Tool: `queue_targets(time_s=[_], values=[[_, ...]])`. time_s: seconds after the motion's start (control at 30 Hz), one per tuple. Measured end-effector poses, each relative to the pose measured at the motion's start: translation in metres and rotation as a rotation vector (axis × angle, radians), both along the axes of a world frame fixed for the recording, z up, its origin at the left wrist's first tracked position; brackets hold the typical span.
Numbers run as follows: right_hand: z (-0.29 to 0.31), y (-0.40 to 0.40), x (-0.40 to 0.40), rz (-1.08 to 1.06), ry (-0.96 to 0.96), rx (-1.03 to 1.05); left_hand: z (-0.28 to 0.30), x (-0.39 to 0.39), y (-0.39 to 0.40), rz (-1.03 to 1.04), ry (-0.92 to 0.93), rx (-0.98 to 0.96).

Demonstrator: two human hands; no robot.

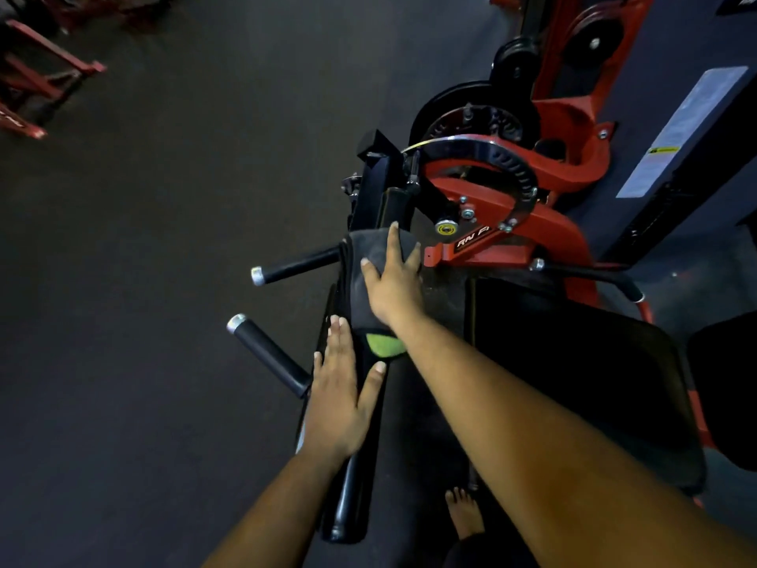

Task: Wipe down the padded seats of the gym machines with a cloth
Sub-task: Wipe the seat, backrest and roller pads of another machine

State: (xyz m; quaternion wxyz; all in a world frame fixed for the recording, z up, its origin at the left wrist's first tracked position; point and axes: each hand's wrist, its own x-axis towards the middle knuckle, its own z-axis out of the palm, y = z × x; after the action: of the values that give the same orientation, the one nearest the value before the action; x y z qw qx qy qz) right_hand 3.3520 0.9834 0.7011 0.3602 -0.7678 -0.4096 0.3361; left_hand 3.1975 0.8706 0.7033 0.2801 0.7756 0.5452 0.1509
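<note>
Both forearms are extended from the lower frame edge toward a black and red gym machine [532, 207]. On the narrow black pad [368, 407] at the machine's left side, the left hand [342, 399] is laid flat with fingers straight, gripping nothing, beside two black handle grips [268, 354]. Further up the pad, the dark grey cloth [362, 280], with a green patch showing, is pressed down by the right hand [395, 280], fingers spread and uncurled; the wide seat pad [573, 383] lies to the right.

cloth [360, 276] partly under right hand [395, 286]
</note>
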Motion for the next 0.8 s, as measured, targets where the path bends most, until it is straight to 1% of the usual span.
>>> queue_targets(time_s=[0.07, 0.13, 0.23, 0.27, 0.3, 0.37, 0.43, 0.5, 0.63, 0.73, 0.8], values=[[-0.002, 0.031, 0.023, 0.016, 0.073, 0.036, 0.0, 0.003, 0.004, -0.023, 0.027, 0.0], [-0.009, 0.047, 0.042, 0.025, 0.224, 0.104, 0.0, 0.002, 0.005, -0.025, 0.03, -0.009], [-0.024, 0.033, 0.054, -0.051, 0.59, 0.234, 0.0, 0.002, 0.003, -0.03, 0.051, -0.029], [-0.028, 0.021, 0.049, -0.094, 0.662, 0.226, 0.001, 0.003, 0.003, -0.031, 0.051, -0.031], [-0.032, 0.008, 0.04, -0.117, 0.673, 0.208, 0.001, 0.002, 0.003, -0.03, 0.049, -0.036], [-0.038, -0.016, 0.022, -0.126, 0.603, 0.218, 0.0, 0.002, 0.004, -0.036, 0.042, -0.043], [-0.041, -0.028, 0.009, -0.072, 0.461, 0.28, -0.001, 0.001, 0.006, -0.049, 0.052, -0.027], [-0.035, -0.018, 0.005, -0.024, 0.275, 0.233, -0.002, 0.002, 0.006, -0.062, 0.062, -0.011], [-0.01, 0.032, 0.025, 0.018, 0.05, 0.112, -0.001, 0.002, 0.005, -0.044, 0.061, -0.047], [0.001, 0.067, 0.046, 0.048, -0.003, 0.037, 0.0, 0.003, 0.004, -0.039, 0.045, -0.047], [0.004, 0.063, 0.044, 0.084, -0.028, 0.034, 0.0, 0.001, 0.002, -0.019, 0.001, -0.043]])
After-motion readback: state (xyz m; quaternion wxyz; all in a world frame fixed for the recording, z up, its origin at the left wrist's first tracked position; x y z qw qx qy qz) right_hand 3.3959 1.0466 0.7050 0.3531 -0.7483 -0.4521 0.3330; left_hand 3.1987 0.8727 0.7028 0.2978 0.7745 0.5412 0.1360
